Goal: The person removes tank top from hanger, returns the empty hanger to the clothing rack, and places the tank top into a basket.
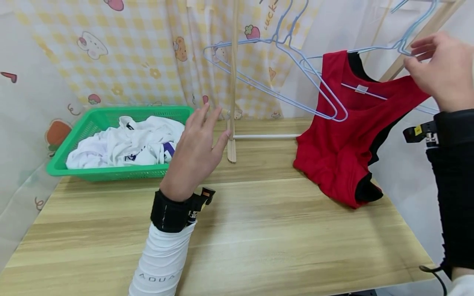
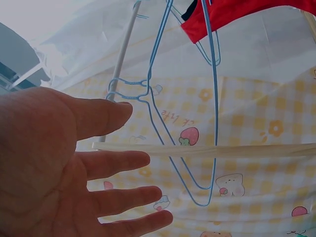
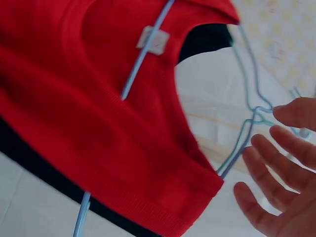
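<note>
A sleeveless red top [image 1: 344, 131], backed with black, hangs toward the far right over the tabletop [image 1: 259, 242], its shoulders draped on a blue wire hanger [image 3: 139, 66] whose lower bar crosses the neckline. Our right hand [image 1: 444, 70] hovers at the hanger's neck, fingers apart and lightly bent, thumb tip close by the wire; we cannot tell whether it touches, but we see no pinch. Our left hand [image 1: 194, 152] is raised near the center, fingers extended and spread, holding nothing, just left of a wooden post [image 1: 234, 78] and near two bare blue hangers [image 1: 275, 40]. At far left, a green basket [image 1: 59, 164] holds rumpled white clothes [image 1: 144, 135]. We judge the red top light, soft and limp, neither fragile nor likely to keep a shape of its own, while the thin hanger looks stiff and smooth enough for cloth to slide along. We would take hold of the hanger at its neck, just below the hook, where the weight should balance, and steady the fabric by a shoulder strap rather than the loose hem.
</note>
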`<state>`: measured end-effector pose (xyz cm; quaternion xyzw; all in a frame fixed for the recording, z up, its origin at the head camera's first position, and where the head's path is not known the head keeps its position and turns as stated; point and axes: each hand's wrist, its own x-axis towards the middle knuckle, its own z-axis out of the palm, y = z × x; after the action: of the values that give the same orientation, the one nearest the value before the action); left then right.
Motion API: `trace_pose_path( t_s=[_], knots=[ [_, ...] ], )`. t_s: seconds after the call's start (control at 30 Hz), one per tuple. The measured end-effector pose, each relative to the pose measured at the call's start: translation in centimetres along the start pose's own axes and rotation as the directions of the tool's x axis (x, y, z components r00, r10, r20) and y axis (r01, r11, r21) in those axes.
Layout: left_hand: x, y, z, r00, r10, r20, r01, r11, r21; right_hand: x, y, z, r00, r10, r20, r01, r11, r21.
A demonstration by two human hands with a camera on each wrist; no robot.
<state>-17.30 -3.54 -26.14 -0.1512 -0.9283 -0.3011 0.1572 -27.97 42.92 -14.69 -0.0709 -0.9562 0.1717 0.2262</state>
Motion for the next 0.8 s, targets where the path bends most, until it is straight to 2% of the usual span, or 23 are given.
trace_pose_path(
  t_s=[0.07,0.17,0.57,0.8],
  knots=[
    [0.1,0.0,0.1,1.000,0.002,0.003,-0.002,1.000,-0.004,0.4,0.2,0.4,0.998,-0.053,-0.022,0.052,0.998,-0.033],
    [0.2,0.1,0.3,1.000,0.013,0.004,-0.013,1.000,-0.006,0.6,0.2,0.7,0.994,-0.089,-0.060,0.085,0.994,-0.061],
    [0.5,0.1,0.5,1.000,0.022,0.010,-0.022,1.000,0.000,1.3,0.7,0.7,0.991,-0.092,-0.093,0.084,0.992,-0.090],
    [0.6,0.1,0.6,1.000,0.029,0.000,-0.029,1.000,-0.008,1.7,0.3,-0.1,0.989,-0.084,-0.118,0.073,0.992,-0.099]
  ],
)
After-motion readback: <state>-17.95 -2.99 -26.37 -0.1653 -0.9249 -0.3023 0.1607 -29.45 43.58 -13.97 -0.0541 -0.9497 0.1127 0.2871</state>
